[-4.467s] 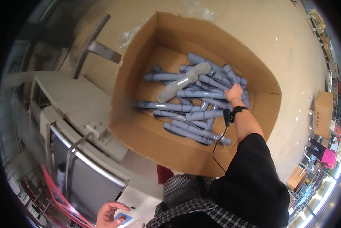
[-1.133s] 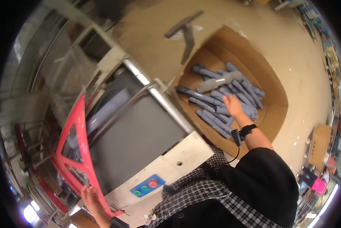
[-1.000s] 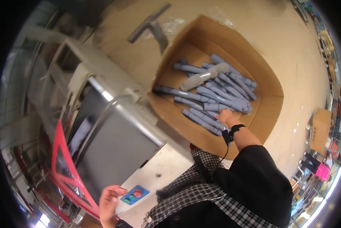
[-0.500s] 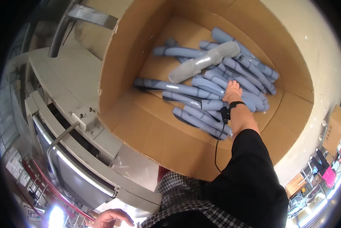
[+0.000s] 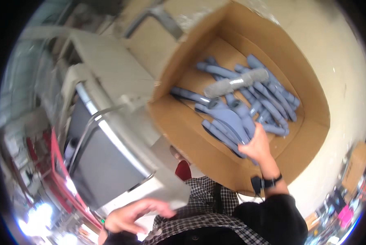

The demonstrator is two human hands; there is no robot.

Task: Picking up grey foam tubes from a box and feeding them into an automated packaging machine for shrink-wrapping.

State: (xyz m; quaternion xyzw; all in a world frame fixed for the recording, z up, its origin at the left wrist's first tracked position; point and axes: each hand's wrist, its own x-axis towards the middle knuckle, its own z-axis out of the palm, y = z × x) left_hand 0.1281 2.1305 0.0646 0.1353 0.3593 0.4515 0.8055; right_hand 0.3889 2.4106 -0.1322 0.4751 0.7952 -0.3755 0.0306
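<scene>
My right hand [image 5: 257, 145] is closed around the near ends of blue-grey rolled sheets [image 5: 231, 117], at least two of them, inside a cardboard box [image 5: 199, 157]. Their far ends show open, hollow tops tilted up toward me. Behind them lie several more blue-grey rolls [image 5: 275, 100] in a loose heap on the box floor. A grey fuzzy roll in clear wrap [image 5: 237, 83] rests across the heap. Low in the view, my left hand [image 5: 136, 214] is empty, its fingers apart, in front of my checked apron.
To the left stands a pale machine [image 5: 103, 61] with a dark panel [image 5: 113, 159] and a bent metal handle [image 5: 85, 134]. A red rail [image 5: 66, 175] runs beyond it. Shelves with mixed items, one bright pink [image 5: 346, 216], sit at the lower right.
My right hand has closed on rolls from the heap and drawn them toward me. My left hand has risen and moved right. The whole view has shifted and turned.
</scene>
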